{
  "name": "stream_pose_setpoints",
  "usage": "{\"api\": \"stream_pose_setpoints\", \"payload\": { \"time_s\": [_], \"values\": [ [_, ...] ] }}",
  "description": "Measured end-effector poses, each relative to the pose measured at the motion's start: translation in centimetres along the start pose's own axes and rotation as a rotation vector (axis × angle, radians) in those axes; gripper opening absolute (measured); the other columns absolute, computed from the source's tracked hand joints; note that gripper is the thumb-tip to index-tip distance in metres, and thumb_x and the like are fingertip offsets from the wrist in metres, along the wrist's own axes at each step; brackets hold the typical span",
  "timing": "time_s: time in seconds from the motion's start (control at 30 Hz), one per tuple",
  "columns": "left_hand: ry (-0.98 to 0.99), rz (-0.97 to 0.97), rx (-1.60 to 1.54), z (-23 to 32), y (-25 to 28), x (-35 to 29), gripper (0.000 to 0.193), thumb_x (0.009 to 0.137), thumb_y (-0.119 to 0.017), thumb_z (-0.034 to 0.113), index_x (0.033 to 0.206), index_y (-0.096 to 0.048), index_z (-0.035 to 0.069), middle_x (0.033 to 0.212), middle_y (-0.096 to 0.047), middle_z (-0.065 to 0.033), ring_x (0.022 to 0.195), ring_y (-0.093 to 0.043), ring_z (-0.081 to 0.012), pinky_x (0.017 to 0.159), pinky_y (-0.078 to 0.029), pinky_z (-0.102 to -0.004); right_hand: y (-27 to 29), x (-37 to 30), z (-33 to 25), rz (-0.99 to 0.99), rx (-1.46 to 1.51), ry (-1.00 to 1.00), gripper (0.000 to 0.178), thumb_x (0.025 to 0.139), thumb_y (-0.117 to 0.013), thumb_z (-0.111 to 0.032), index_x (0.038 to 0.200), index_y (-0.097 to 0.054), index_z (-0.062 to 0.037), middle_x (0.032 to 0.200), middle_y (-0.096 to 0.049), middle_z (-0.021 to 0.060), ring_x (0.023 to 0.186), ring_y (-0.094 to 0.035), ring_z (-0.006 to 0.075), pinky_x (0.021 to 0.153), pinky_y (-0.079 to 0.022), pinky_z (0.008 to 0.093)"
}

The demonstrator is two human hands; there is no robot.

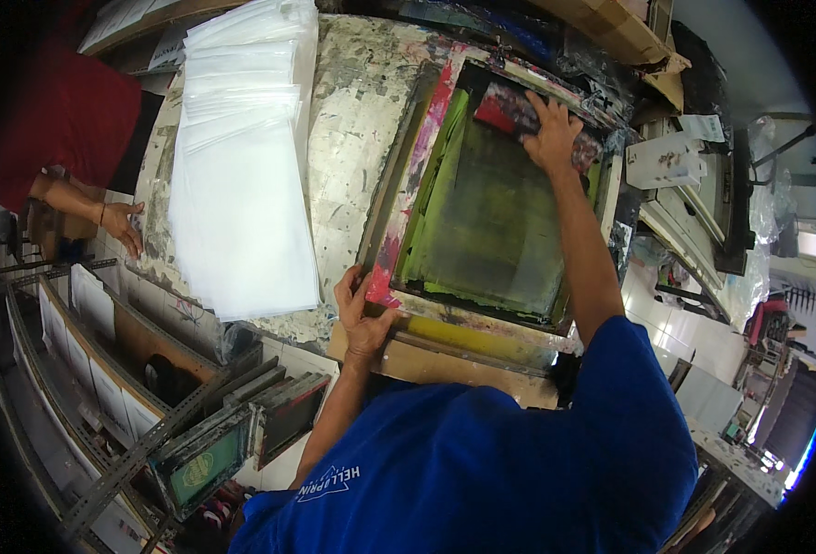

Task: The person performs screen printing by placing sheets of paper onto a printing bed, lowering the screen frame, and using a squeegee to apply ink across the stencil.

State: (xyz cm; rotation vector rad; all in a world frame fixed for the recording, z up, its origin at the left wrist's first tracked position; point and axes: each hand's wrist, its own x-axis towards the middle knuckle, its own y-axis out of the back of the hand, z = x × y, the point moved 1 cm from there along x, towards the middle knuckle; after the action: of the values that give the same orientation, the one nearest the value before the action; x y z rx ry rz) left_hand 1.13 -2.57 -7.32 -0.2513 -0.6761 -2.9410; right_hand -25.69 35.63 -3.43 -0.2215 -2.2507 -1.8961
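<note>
1. Co-worker's hand (124, 228), below a dark red sleeve, is beside the left edge of the paint-stained pale surface (345, 120), fingers slightly parted; contact is unclear.
2. Fanned stack of thin white rectangular sheets (242, 212) lies to the right of that hand, its long axis running near to far. A bare strip of surface separates it from the framed screen.
3. Left hand (366, 323) is at the screen's near-left corner, thumb spread from the fingers with the corner between them; how firmly they press cannot be told.
4. Rectangular screen frame smeared with pink ink (391, 251) has its long axis leading away from the wearer, the far end leaning right.
5. Dark green mesh with bright green edges (496, 212) fills the frame. Its uncovered stretch lies on the wearer's side of the bar, bounded by the rails.
6. Dark red and black ink-stained bar (498, 109), perhaps a squeegee, lies crosswise at the far end inside the frame, its right end nearer the wearer.
7. Right hand (554, 137), much the nearer one, grips the bar around its middle, fingers over it and thumb apart; its forearm crosses above the right rail.
</note>
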Motion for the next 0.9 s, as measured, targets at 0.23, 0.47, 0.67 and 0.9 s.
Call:
{"api": "stream_pose_setpoints", "payload": {
  "time_s": [0.23,0.47,0.67,0.9],
  "values": [
    [-0.055,0.056,-0.007,-0.5,-0.3,0.0,0.078,0.062,-0.092,0.026,0.131,-0.065,0.001,0.135,-0.054,-0.0195,0.122,-0.053,-0.0363,0.105,-0.043,-0.0456,0.0,5.4,4.2,0.027,0.061,0.067,0.077,0.072,-0.085,-0.025,0.144,-0.058,-0.0288,0.138,-0.062,0.0194,0.124,-0.061,0.0382,0.102,-0.045,0.0526],
    [-0.048,0.039,-0.077,-0.3,-0.6,-0.3,0.072,0.064,-0.092,0.023,0.126,-0.064,0.000,0.117,-0.066,-0.0143,0.110,-0.058,-0.0337,0.098,-0.045,-0.0437,4.7,1.1,5.5,-0.026,0.580,-0.111,0.072,0.076,-0.081,-0.013,0.144,-0.059,-0.0228,0.140,-0.063,0.0145,0.131,-0.059,0.0311,0.110,-0.044,0.0354],
    [-0.071,0.134,-0.201,4.2,0.2,1.2,0.072,0.061,-0.089,0.006,0.127,-0.062,-0.003,0.109,-0.061,-0.0101,0.105,-0.058,-0.0267,0.095,-0.047,-0.0362,14.3,-13.8,-6.2,-0.151,0.693,-0.075,0.073,0.078,-0.078,-0.008,0.146,-0.057,-0.0240,0.135,-0.065,0.0170,0.130,-0.058,0.0339,0.109,-0.044,0.0355],
    [-0.197,0.388,-0.244,15.7,0.5,8.8,0.059,0.078,-0.082,0.003,0.132,-0.058,-0.003,0.115,-0.066,-0.0086,0.102,-0.060,-0.0175,0.091,-0.047,-0.0312,27.0,-17.8,-14.4,0.248,0.066,0.214,0.068,0.071,-0.075,-0.015,0.137,-0.066,-0.0252,0.081,-0.056,0.0135,0.074,-0.057,0.0323,0.072,-0.046,0.0443]
  ]
}}
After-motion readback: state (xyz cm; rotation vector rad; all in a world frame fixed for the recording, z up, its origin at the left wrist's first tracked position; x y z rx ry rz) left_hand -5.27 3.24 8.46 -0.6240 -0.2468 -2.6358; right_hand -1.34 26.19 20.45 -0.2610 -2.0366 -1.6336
